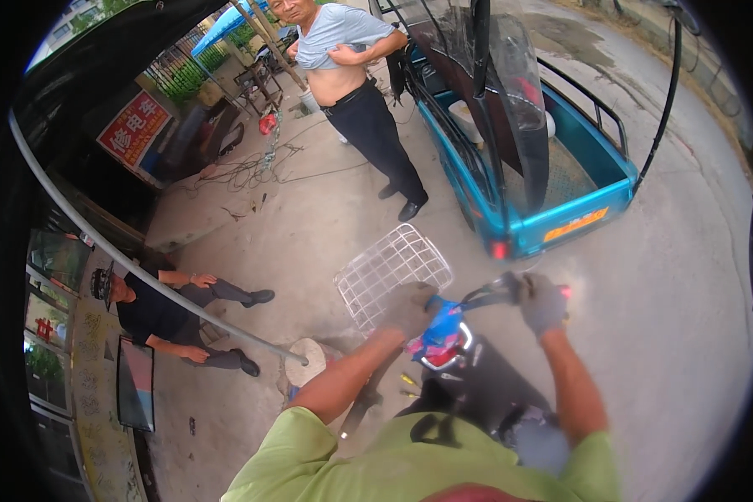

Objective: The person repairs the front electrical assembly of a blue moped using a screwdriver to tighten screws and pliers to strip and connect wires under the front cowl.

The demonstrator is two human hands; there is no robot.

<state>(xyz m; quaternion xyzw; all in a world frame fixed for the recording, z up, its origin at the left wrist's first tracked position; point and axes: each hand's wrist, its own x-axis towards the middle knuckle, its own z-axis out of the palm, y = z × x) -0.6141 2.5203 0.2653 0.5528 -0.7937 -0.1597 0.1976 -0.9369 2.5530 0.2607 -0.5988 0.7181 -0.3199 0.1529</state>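
My gloved left hand (406, 309) is closed beside a blue and pink bundle (443, 326), on something I cannot make out. My gloved right hand (540, 303) is closed around a dark bar (498, 291) with a red piece at its outer end. Below the bundle are a red and chrome U-shaped part (458, 347) and a dark vehicle body (498, 385), mostly under me and partly hidden by my body. A white wire basket (391, 274) lies beyond my left hand. Small yellow-handled tools (408, 386) are low beside the vehicle.
A teal cargo tricycle (577, 209) stands ahead right. One person (351, 109) stands ahead; another (151, 305) sits at left beside a pole in a round base (305, 356). Cables (251, 163) lie behind. A glass pane (135, 385) leans at left.
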